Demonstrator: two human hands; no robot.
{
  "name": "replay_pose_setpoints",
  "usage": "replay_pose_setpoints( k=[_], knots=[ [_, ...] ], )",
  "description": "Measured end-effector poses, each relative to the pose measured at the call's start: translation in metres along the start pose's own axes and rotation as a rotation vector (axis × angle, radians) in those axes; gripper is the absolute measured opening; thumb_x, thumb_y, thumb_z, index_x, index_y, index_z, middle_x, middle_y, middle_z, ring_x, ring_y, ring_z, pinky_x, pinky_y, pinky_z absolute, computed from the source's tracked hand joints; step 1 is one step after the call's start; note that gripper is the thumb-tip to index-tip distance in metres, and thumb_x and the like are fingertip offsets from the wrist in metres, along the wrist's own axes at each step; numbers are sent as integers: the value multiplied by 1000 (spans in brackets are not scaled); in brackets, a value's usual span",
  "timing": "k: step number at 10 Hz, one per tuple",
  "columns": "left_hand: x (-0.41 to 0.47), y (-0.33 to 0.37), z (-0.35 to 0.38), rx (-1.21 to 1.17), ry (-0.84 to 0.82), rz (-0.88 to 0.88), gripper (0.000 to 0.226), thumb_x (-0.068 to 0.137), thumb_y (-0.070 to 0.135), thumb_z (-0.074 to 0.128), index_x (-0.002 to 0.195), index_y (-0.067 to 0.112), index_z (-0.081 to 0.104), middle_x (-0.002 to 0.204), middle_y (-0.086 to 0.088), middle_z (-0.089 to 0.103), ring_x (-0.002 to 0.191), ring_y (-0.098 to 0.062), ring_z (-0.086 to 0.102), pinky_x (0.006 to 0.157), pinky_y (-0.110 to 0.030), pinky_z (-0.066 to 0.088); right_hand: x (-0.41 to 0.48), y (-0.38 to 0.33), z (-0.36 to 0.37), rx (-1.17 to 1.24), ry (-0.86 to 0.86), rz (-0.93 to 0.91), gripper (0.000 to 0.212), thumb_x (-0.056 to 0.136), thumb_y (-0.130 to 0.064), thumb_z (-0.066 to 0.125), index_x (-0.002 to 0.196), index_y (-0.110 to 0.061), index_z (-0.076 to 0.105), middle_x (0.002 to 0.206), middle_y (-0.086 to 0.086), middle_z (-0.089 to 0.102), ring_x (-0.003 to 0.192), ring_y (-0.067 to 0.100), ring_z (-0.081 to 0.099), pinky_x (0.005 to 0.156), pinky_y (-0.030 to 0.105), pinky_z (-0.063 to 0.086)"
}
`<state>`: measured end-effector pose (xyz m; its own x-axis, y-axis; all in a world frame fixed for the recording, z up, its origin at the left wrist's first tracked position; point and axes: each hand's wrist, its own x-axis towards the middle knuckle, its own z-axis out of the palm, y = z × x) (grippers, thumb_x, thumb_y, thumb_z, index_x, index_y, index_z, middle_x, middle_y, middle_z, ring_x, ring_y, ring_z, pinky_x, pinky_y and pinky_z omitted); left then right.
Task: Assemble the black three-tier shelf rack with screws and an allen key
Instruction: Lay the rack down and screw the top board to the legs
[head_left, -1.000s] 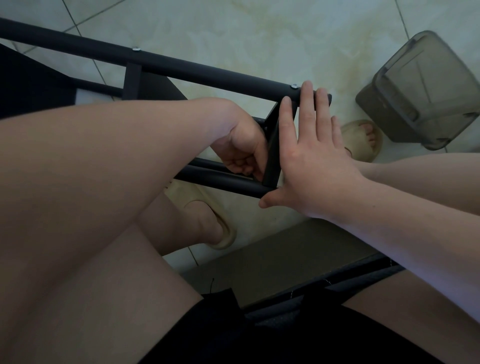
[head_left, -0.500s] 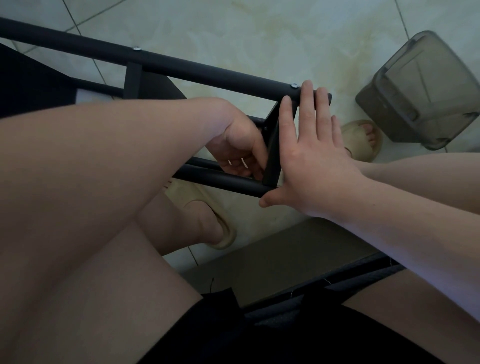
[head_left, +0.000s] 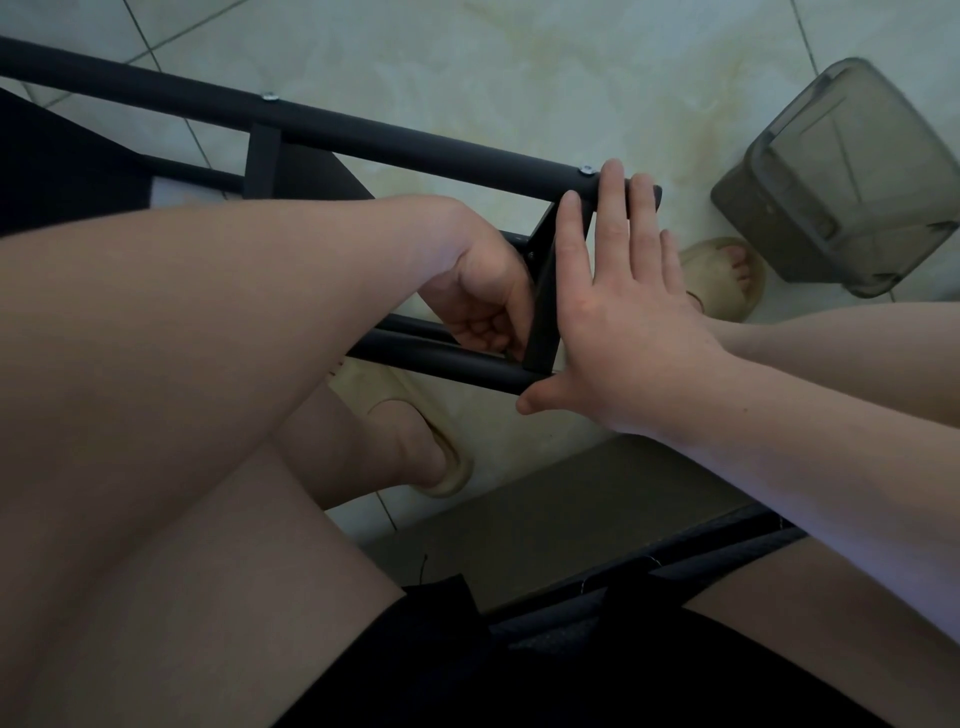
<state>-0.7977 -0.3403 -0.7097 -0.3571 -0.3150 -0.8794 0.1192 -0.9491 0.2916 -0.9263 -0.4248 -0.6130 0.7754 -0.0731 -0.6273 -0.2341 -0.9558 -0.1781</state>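
Note:
The black shelf rack lies on its side on the tiled floor, with an upper tube (head_left: 415, 140) and a lower tube (head_left: 441, 364) joined by a flat crosspiece (head_left: 543, 312). Silver screw heads (head_left: 587, 169) sit on the upper tube. My left hand (head_left: 483, 296) reaches inside the frame, fingers curled tight against the foot of the crosspiece around a small tool, apparently the allen key, which is mostly hidden. My right hand (head_left: 623, 312) lies flat with straight fingers against the outer side of the crosspiece, fingertips over the end of the upper tube.
A grey translucent plastic bin (head_left: 841, 182) stands on the floor at the right. My feet in beige slippers (head_left: 727, 280) rest under and beside the rack. A black shelf panel (head_left: 67, 171) fills the left end of the frame.
My left hand's curled fingers have turned slightly at the crosspiece joint. A pale glint seen between them half a second ago is hidden now. My right hand has stayed pressed in place.

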Motion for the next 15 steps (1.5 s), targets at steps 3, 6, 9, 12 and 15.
replay_pose_setpoints(
  k=[3,6,9,12,15],
  knots=[
    [-6,-3,-3,16,-27,-38,19,62,23,76,81,20,75,73,6,67,58,-7,54,61,-21,46,1,1,-1,-3,-4,2,156,63,-72,81,155,-4,-25,158,25,-36,148,45,-30,124,59,-1],
    [-1,0,-1,30,-28,-28,7,76,9,68,81,14,67,64,5,62,54,-6,47,53,-16,40,1,0,-1,3,6,0,156,62,-72,81,155,-4,-24,158,26,-36,148,45,-30,124,59,-2],
    [-3,-1,-1,11,-66,-2,16,66,12,70,82,15,69,65,5,63,57,-6,51,55,-16,44,1,1,0,3,6,0,156,63,-72,81,155,-4,-25,158,26,-36,148,45,-30,124,59,-2],
    [-2,-4,-1,33,-19,-49,26,64,22,74,89,17,70,73,6,65,58,-7,53,58,-19,44,1,1,1,-3,11,-2,156,62,-72,81,155,-4,-24,158,26,-35,148,46,-29,124,59,-1],
    [-3,1,0,38,-50,-23,16,65,14,70,80,14,68,65,5,62,55,-6,48,53,-16,40,1,1,3,-5,19,-6,156,62,-73,81,155,-3,-23,158,27,-35,148,47,-29,124,60,0]
  ],
)
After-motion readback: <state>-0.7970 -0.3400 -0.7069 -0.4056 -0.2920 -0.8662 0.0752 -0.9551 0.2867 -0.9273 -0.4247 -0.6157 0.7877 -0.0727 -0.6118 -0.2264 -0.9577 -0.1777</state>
